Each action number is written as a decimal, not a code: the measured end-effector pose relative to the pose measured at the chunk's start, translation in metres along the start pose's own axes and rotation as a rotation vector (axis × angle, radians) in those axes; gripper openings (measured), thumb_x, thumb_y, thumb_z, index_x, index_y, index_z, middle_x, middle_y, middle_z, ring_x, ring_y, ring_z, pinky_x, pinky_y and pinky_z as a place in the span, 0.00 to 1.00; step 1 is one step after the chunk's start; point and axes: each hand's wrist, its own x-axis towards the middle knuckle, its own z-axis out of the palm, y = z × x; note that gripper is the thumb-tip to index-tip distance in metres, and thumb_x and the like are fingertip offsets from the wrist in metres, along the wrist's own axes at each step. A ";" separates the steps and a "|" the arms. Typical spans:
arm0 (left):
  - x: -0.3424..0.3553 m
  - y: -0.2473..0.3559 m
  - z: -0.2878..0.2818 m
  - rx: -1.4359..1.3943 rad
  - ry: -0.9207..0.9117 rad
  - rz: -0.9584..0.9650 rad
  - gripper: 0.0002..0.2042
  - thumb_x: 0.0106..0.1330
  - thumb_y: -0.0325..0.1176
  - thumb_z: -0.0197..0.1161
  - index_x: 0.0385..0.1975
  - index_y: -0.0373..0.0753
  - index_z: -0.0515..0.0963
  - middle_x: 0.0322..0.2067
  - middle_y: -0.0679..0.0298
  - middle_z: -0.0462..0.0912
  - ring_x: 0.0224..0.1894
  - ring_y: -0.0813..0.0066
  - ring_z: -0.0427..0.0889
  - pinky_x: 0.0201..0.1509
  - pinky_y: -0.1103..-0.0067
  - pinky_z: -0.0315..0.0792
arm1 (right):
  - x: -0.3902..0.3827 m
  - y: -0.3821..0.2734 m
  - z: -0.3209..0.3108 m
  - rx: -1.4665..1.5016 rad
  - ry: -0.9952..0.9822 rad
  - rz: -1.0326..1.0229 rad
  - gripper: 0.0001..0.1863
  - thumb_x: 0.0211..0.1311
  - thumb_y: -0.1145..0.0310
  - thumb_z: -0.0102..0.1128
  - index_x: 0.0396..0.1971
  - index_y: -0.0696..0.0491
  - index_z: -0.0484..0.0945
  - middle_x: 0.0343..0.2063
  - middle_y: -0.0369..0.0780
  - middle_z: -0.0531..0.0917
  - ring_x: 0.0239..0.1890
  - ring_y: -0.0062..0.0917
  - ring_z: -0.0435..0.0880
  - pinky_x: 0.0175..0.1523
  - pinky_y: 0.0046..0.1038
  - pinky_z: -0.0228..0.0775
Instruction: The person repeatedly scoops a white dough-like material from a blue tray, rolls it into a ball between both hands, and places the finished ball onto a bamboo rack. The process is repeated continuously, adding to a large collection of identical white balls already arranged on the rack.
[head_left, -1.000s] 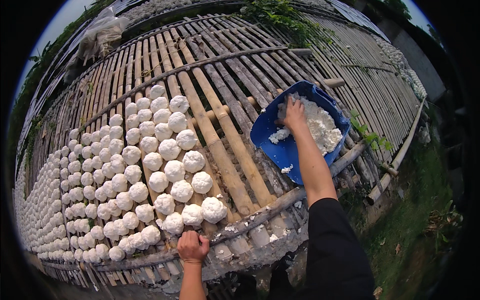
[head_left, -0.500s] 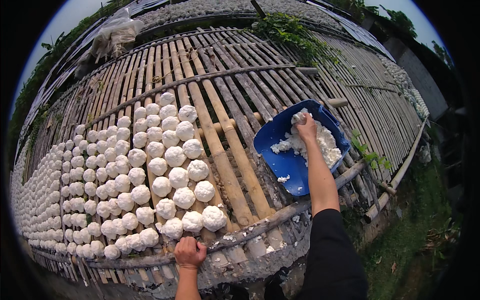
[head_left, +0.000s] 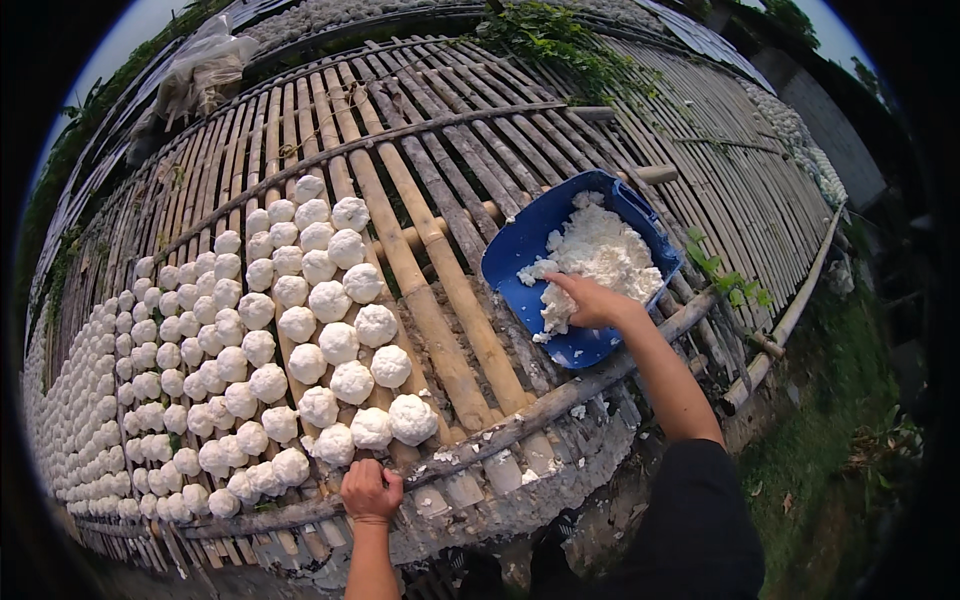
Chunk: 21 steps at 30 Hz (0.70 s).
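Observation:
My right hand (head_left: 597, 301) is inside a blue scoop-like plastic container (head_left: 510, 268), at the near side of a heap of white crumbly, moist material (head_left: 603, 248). Its index finger stretches left and touches the material; the other fingers are partly hidden. My left hand (head_left: 371, 490) rests as a closed fist over the bamboo pole (head_left: 470, 450) along the rack's near edge, and the inside of its grip does not show. Just beyond it sit rough white balls (head_left: 371, 428), the nearest ones laid out in rows across the bamboo slats.
The bamboo rack (head_left: 420, 262) has gaps between its slats. White balls cover its left side. A plastic-covered bundle (head_left: 205, 75) stands at the far left. Green leaves (head_left: 560, 45) poke through at the back. White crumbs lie along the near ledge (head_left: 520, 500); grass (head_left: 815, 450) is at right.
My right hand has moved from the far side of the heap to its near left side, its fingers unfolding from a grasp. My left hand stays at the edge. The view has shifted slightly.

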 end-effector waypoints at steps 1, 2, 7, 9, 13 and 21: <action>0.000 -0.001 0.000 -0.006 -0.007 -0.005 0.09 0.56 0.34 0.65 0.25 0.42 0.70 0.24 0.60 0.72 0.30 0.54 0.77 0.34 0.60 0.72 | -0.009 -0.004 0.012 -0.046 0.083 0.023 0.56 0.54 0.60 0.78 0.83 0.41 0.58 0.82 0.57 0.57 0.81 0.55 0.59 0.78 0.53 0.65; 0.000 -0.002 0.000 -0.001 0.004 0.002 0.09 0.56 0.34 0.65 0.25 0.42 0.71 0.24 0.60 0.72 0.30 0.54 0.78 0.34 0.60 0.72 | -0.015 -0.009 0.023 -0.098 0.144 0.081 0.58 0.53 0.51 0.81 0.84 0.39 0.57 0.84 0.56 0.52 0.84 0.58 0.51 0.79 0.61 0.60; -0.001 -0.003 0.003 0.033 0.021 0.006 0.09 0.56 0.35 0.65 0.25 0.43 0.71 0.24 0.59 0.73 0.30 0.53 0.78 0.35 0.59 0.72 | 0.026 -0.059 0.098 0.242 0.788 0.449 0.50 0.55 0.38 0.79 0.77 0.34 0.68 0.77 0.55 0.62 0.79 0.64 0.54 0.72 0.72 0.60; 0.000 -0.002 0.002 0.015 0.010 -0.007 0.09 0.56 0.35 0.65 0.25 0.43 0.71 0.24 0.59 0.73 0.30 0.53 0.78 0.35 0.59 0.72 | 0.032 -0.062 0.118 -0.101 0.936 0.472 0.35 0.67 0.40 0.71 0.70 0.40 0.77 0.66 0.50 0.74 0.67 0.53 0.72 0.67 0.57 0.70; 0.000 -0.002 0.001 0.004 0.020 -0.002 0.09 0.56 0.35 0.65 0.25 0.43 0.71 0.24 0.58 0.73 0.30 0.53 0.78 0.35 0.59 0.72 | 0.027 -0.048 0.137 -0.016 1.072 0.320 0.38 0.66 0.34 0.69 0.69 0.40 0.76 0.67 0.49 0.73 0.68 0.53 0.71 0.66 0.59 0.68; -0.002 -0.002 0.004 -0.007 0.024 -0.015 0.09 0.57 0.35 0.65 0.25 0.43 0.71 0.25 0.59 0.74 0.31 0.53 0.78 0.36 0.59 0.72 | 0.025 -0.021 0.143 0.035 0.951 0.375 0.45 0.61 0.25 0.65 0.73 0.34 0.68 0.69 0.51 0.69 0.70 0.56 0.68 0.68 0.69 0.59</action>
